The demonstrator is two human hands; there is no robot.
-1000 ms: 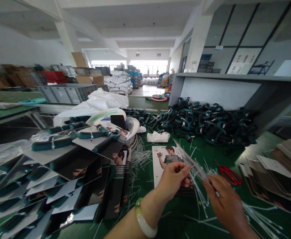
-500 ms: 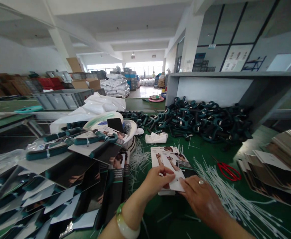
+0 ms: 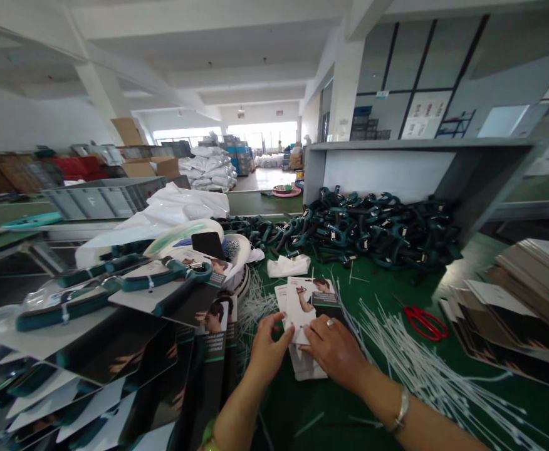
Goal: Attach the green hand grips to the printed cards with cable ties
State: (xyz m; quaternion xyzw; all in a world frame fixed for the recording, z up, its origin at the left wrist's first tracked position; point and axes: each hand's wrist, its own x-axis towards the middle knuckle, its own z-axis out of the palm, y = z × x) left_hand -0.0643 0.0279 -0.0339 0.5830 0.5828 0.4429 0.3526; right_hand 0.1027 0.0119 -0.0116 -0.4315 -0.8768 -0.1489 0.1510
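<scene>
A printed backing card [image 3: 301, 307], white with a dark panel and a picture of a person, lies over a small stack of white-edged cards [image 3: 308, 369] in front of me. My left hand [image 3: 271, 346] has its thumb and curved fingers at the card's left edge. From the right, my right hand [image 3: 333, 351] grips the card's lower part, fingertips on its face; a ring and a bracelet show on it. White cable ties [image 3: 406, 351] lie fanned out to the right, with more loose ties [image 3: 256, 300] left of the cards.
Carded dark-green tools [image 3: 156, 291] are heaped at left. A pile of similar green-handled tools [image 3: 373, 228] fills the back, under a grey shelf [image 3: 481, 188]. Red scissors [image 3: 425, 322] and stacked cards [image 3: 514, 326] lie right. A white cloth or tissue [image 3: 287, 265] sits behind the cards.
The small white card piece between my hands has been lowered onto the stack and lies flatter. My left hand has moved left and its fingers have spread a little. The view has shifted slightly.
</scene>
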